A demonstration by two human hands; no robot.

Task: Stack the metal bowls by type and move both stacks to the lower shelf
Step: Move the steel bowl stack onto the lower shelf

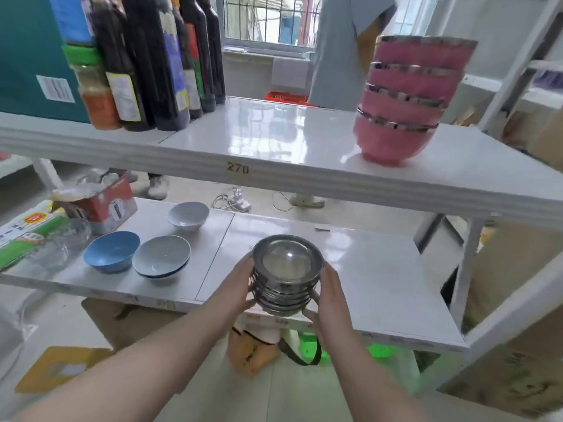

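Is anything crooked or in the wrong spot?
Yes. The pink stack leans to the right instead of standing straight, and it sits on the upper shelf, not the lower shelf where it belongs. Both hands, left hand and right hand, hold the steel stack at the lower shelf's front edge.

Bright daylight is coming through the window [268, 19], glaring off the glossy upper shelf [274, 132]; wide-angle distortion is bending the edges, and everything is looking slightly blurred.

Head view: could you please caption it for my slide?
Both hands, left and right, hold the steel bowl stack at the lower shelf; pink stack waits above.
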